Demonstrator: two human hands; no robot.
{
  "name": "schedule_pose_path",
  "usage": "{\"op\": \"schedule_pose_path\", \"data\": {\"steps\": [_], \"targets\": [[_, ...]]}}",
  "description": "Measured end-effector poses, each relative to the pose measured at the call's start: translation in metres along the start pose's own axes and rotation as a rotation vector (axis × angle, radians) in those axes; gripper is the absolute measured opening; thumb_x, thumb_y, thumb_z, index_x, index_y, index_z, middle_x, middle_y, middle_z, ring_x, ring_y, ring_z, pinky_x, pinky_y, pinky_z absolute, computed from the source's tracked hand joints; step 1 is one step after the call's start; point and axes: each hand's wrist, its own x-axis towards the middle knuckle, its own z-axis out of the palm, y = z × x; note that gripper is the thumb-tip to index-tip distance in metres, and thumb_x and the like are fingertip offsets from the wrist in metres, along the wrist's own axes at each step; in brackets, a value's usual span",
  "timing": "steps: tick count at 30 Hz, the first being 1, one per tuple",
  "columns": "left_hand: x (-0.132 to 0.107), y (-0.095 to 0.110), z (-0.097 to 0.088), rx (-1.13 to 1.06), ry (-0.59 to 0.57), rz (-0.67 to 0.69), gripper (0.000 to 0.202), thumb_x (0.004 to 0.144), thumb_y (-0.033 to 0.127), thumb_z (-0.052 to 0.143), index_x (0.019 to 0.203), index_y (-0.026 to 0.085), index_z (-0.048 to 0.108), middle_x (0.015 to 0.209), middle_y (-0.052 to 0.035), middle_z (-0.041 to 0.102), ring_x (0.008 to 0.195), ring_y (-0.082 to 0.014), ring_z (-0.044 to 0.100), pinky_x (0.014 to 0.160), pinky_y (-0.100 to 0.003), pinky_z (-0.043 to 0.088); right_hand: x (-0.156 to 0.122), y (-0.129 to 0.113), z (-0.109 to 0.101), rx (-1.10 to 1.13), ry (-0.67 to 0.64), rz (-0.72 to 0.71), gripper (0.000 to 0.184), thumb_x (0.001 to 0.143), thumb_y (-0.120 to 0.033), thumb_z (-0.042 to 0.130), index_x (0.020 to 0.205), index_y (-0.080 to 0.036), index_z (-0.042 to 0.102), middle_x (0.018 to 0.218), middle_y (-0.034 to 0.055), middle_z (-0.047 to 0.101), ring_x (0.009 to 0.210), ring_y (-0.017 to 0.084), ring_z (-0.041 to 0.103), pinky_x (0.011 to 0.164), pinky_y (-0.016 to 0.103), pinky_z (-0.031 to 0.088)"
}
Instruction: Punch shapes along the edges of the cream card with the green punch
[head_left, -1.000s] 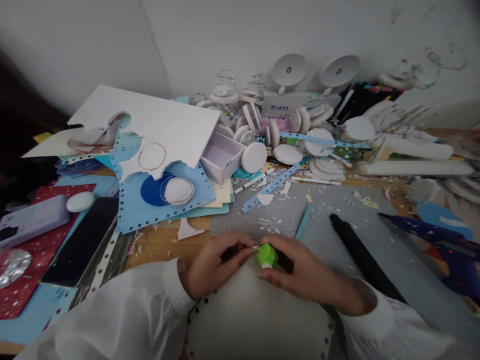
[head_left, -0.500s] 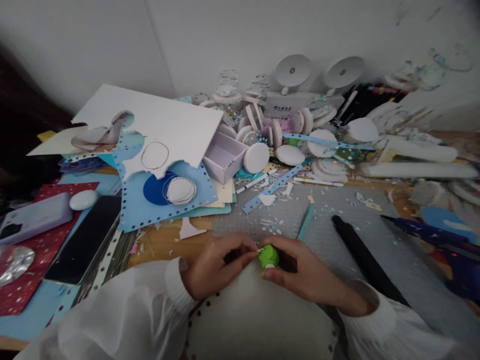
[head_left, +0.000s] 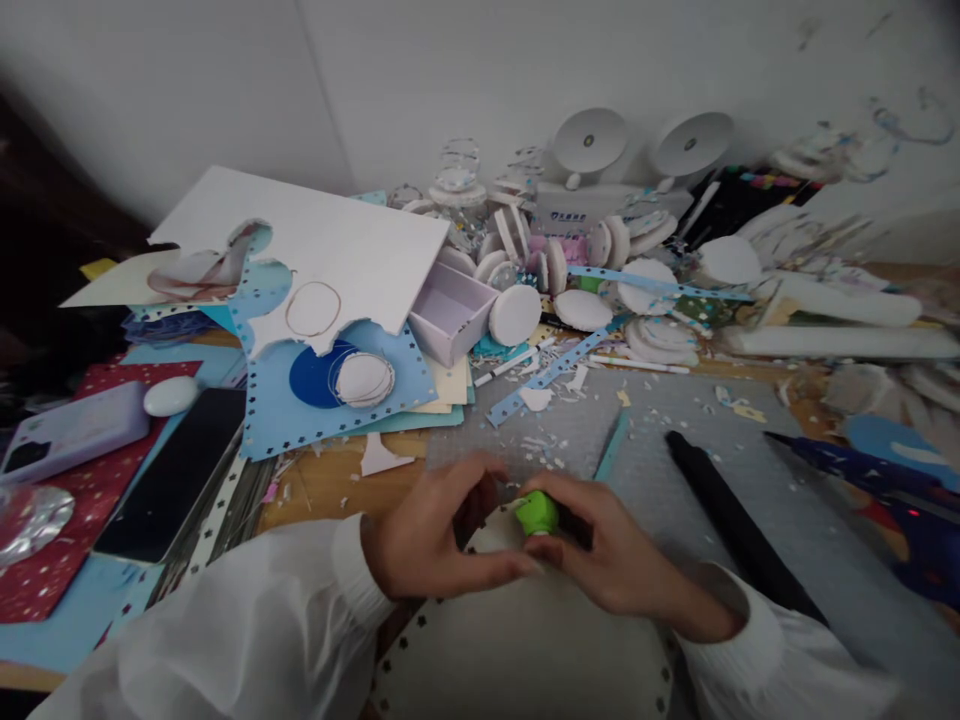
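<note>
My right hand is closed around a small green punch, which sits over the top edge of a white paper sheet whose border carries a row of punched holes. My left hand rests on the same sheet just left of the punch, with its thumb laid across the paper and its fingers curled over the edge. Both hands are low in the middle of the view, above a grey cutting mat.
A black rod lies right of my hands, a blue glue gun beyond it. Left are a black phone, a lilac phone case and blue punched paper. White foam discs, a box and scraps crowd the back.
My left hand has let go of its pinch beside the punch and shifted; its thumb now lies flat across the white sheet. The right hand and punch stay put.
</note>
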Motion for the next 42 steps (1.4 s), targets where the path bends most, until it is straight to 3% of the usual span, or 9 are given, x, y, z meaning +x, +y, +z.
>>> {"op": "schedule_pose_path", "data": {"steps": [2,5,11,18,24,32,38,42], "targets": [[0.0,0.001,0.0,0.149,-0.062,0.037,0.051,0.064,0.058,0.07,0.088,0.015,0.054,0.069,0.0007,0.054,0.057,-0.0127,0.049,0.051,-0.023,0.036,0.001,-0.003,0.002,-0.009,-0.016,0.0,0.021,0.083,-0.039,0.06,0.086,-0.019,0.055,0.076,-0.0001,0.058,0.069,0.014,0.052,0.062,0.025,0.039],[0.0,0.003,0.003,0.304,-0.112,0.068,0.047,0.067,0.06,0.066,0.078,0.016,0.053,0.074,-0.0027,0.057,0.066,-0.0169,0.054,0.058,-0.026,0.039,0.001,-0.007,0.005,-0.025,-0.046,0.004,0.018,0.081,-0.033,0.063,0.089,-0.019,0.057,0.079,0.0007,0.061,0.072,0.015,0.054,0.065,0.026,0.041],[-0.001,0.009,0.003,0.258,-0.177,-0.024,0.042,0.073,0.058,0.062,0.08,0.017,0.054,0.075,-0.0021,0.06,0.068,-0.0169,0.057,0.059,-0.026,0.039,0.002,-0.01,0.008,-0.035,-0.067,-0.006,0.011,0.08,-0.026,0.062,0.088,-0.02,0.056,0.079,0.0003,0.062,0.072,0.015,0.055,0.065,0.025,0.042],[0.001,0.008,0.004,0.273,-0.166,0.025,0.039,0.076,0.055,0.059,0.077,0.016,0.053,0.072,-0.0027,0.059,0.065,-0.0164,0.056,0.057,-0.026,0.036,0.0,-0.005,0.011,-0.121,-0.07,-0.029,0.011,0.078,-0.018,0.057,0.088,-0.02,0.054,0.081,0.0033,0.062,0.073,0.017,0.056,0.065,0.028,0.042],[0.002,0.004,0.004,0.227,-0.133,0.072,0.035,0.076,0.049,0.061,0.072,0.015,0.054,0.066,-0.0021,0.057,0.06,-0.015,0.053,0.055,-0.025,0.036,0.0,-0.003,0.014,-0.122,-0.035,-0.017,0.012,0.075,-0.011,0.057,0.08,-0.021,0.051,0.072,-0.0008,0.059,0.065,0.014,0.053,0.059,0.025,0.039],[0.004,0.001,-0.001,0.202,-0.138,-0.052,0.042,0.07,0.055,0.065,0.083,0.015,0.059,0.073,-0.0013,0.06,0.065,-0.0153,0.055,0.057,-0.024,0.038,0.002,-0.001,0.011,-0.103,0.053,-0.002,0.018,0.079,-0.02,0.061,0.096,-0.022,0.055,0.083,0.0004,0.064,0.074,0.015,0.058,0.067,0.026,0.043],[0.006,-0.007,-0.005,0.153,-0.195,-0.045,0.024,0.084,0.036,0.054,0.075,0.015,0.06,0.065,0.0016,0.057,0.06,-0.0114,0.051,0.055,-0.021,0.035,0.0,0.002,0.001,-0.108,0.031,-0.042,0.024,0.082,-0.029,0.061,0.104,-0.021,0.054,0.092,0.003,0.064,0.085,0.018,0.058,0.074,0.028,0.043],[0.007,-0.011,-0.007,0.07,-0.215,-0.053,0.025,0.085,0.036,0.054,0.075,0.013,0.06,0.066,0.002,0.054,0.061,-0.011,0.05,0.056,-0.021,0.034,0.002,0.001,-0.005,-0.137,-0.017,-0.008,0.019,0.084,-0.032,0.06,0.097,-0.02,0.055,0.084,0.0023,0.063,0.077,0.016,0.057,0.068,0.026,0.043]]}}
